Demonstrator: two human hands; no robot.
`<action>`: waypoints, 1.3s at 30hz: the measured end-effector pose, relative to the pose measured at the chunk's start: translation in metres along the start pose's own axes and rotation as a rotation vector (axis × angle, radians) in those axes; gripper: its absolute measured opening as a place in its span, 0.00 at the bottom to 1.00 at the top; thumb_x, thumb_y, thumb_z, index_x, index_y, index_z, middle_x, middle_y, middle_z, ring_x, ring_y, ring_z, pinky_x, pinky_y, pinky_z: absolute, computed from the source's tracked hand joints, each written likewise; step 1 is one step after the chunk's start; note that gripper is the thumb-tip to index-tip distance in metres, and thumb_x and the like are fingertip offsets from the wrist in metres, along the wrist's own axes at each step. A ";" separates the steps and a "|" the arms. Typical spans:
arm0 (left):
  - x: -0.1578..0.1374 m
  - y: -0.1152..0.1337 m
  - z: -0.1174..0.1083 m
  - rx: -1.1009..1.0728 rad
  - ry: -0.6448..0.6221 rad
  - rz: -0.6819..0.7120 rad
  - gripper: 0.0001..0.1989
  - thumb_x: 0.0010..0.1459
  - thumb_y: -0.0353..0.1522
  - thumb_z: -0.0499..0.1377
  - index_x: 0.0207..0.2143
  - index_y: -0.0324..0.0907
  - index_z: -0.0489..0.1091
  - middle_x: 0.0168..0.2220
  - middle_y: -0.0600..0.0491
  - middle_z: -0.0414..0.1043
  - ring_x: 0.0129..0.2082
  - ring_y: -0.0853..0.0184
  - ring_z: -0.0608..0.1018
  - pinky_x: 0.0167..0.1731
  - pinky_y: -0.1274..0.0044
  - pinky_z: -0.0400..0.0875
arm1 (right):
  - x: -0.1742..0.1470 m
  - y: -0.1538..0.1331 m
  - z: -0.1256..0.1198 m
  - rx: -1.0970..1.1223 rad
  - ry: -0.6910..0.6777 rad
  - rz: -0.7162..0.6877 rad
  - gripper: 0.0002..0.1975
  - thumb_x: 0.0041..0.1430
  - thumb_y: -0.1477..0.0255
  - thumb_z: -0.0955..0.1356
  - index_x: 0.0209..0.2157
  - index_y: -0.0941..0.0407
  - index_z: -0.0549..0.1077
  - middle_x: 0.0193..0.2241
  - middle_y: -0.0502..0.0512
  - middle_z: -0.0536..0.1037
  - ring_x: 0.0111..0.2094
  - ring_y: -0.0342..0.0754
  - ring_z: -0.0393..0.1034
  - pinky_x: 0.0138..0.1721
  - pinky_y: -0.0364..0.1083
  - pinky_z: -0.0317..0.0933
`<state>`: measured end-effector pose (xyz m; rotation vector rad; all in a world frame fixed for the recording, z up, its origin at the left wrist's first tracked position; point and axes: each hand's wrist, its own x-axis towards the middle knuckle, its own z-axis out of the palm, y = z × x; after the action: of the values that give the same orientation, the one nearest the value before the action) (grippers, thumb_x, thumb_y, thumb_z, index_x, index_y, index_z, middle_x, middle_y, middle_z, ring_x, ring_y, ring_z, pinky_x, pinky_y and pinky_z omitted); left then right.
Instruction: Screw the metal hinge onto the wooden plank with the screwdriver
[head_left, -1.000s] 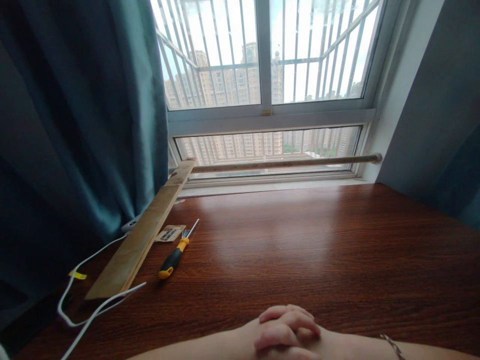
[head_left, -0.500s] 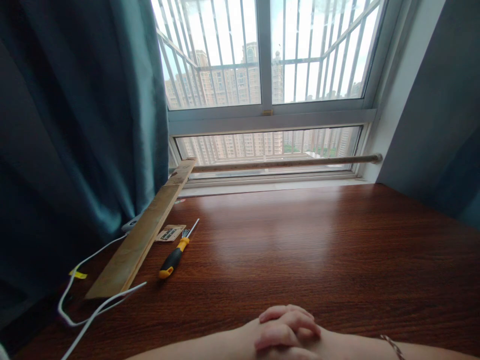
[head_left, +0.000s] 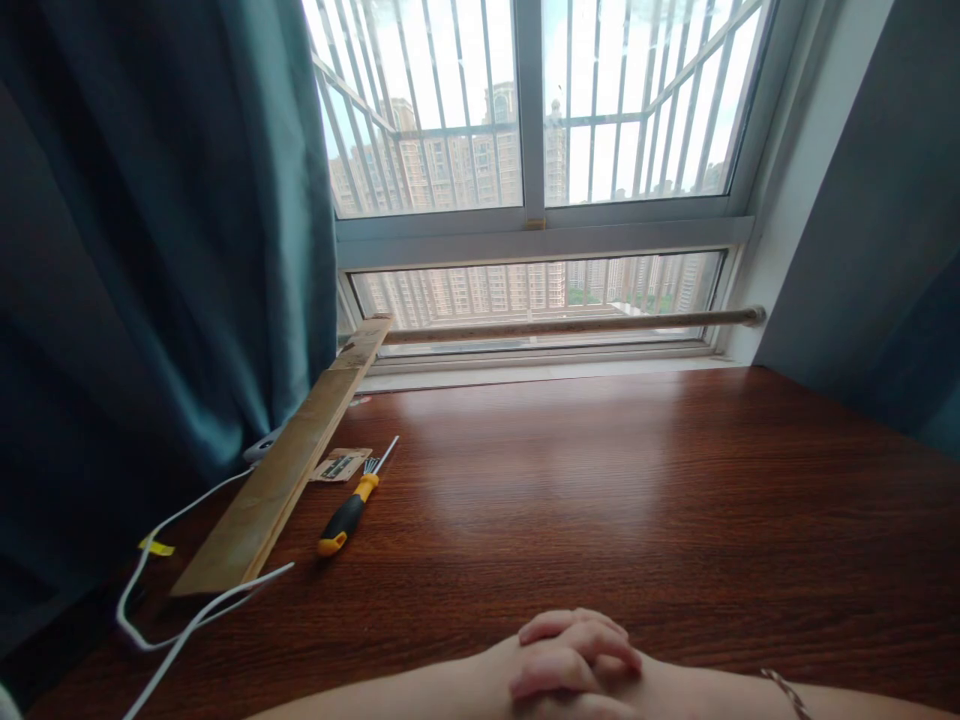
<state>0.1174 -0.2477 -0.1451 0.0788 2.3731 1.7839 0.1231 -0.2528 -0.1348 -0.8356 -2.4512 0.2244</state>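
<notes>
My left hand and my right hand are clasped together at the bottom of the view, over the near part of a dark reddish-brown wooden tabletop. Their fingers are folded across each other, and no object shows between them. A braided bracelet circles my right wrist. Nearest to the hands lies a screwdriver with a black and yellow handle. Beyond its shaft is a small brown card with dark bits on it; several thin metal pieces show beside the shaft.
A long wooden board runs along the left side toward the window. White cable loops around its near end, close to a yellow tag. A blue curtain hangs at left. A horizontal rail crosses before the barred window.
</notes>
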 end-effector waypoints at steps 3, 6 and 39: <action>-0.001 -0.002 0.001 0.014 0.006 0.008 0.14 0.55 0.40 0.52 0.42 0.56 0.73 0.51 0.53 0.68 0.61 0.49 0.54 0.32 0.73 0.75 | 0.000 0.000 -0.001 0.012 -0.004 -0.003 0.27 0.51 0.81 0.66 0.42 0.31 0.71 0.39 0.37 0.76 0.43 0.38 0.71 0.45 0.35 0.64; -0.002 -0.003 0.002 0.018 0.017 0.015 0.14 0.56 0.39 0.51 0.42 0.56 0.72 0.51 0.52 0.68 0.61 0.49 0.52 0.31 0.74 0.75 | 0.001 0.000 -0.001 0.025 -0.008 -0.010 0.27 0.52 0.82 0.65 0.42 0.32 0.72 0.38 0.38 0.76 0.42 0.36 0.71 0.44 0.34 0.64; -0.004 -0.007 0.013 0.052 0.094 0.100 0.22 0.62 0.37 0.39 0.52 0.60 0.65 0.60 0.56 0.57 0.63 0.53 0.45 0.38 0.70 0.74 | 0.032 -0.039 -0.004 0.138 0.007 0.184 0.20 0.43 0.67 0.73 0.38 0.31 0.73 0.43 0.40 0.74 0.51 0.46 0.65 0.44 0.41 0.66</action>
<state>0.1244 -0.2379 -0.1546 0.1258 2.5238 1.8067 0.0836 -0.2641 -0.1049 -0.9983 -2.3229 0.4513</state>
